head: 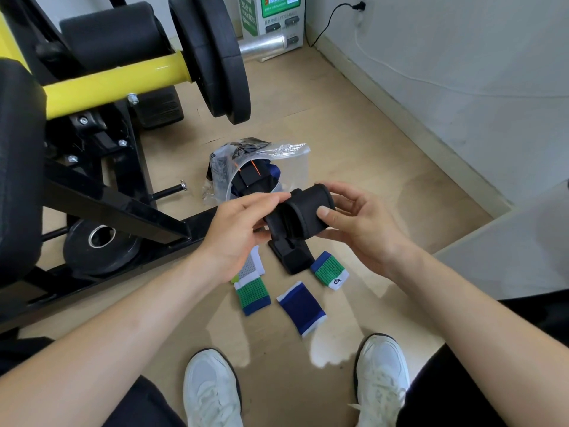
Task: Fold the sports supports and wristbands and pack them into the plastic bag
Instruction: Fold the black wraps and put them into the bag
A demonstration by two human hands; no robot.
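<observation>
The support (pixel 303 211) sits between both hands: left hand (pixel 240 229) pinches one end, right hand (pixel 360 224) clasps the roll. Hold the fold tight, thumbs pressing, before feeding it into the bag (pixel 289 154) beyond the fingertips.

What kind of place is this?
Most likely a gym: a yellow-framed weight machine loaded with black weight plates, a spare plate lying on the floor, and a black padded roller.
</observation>
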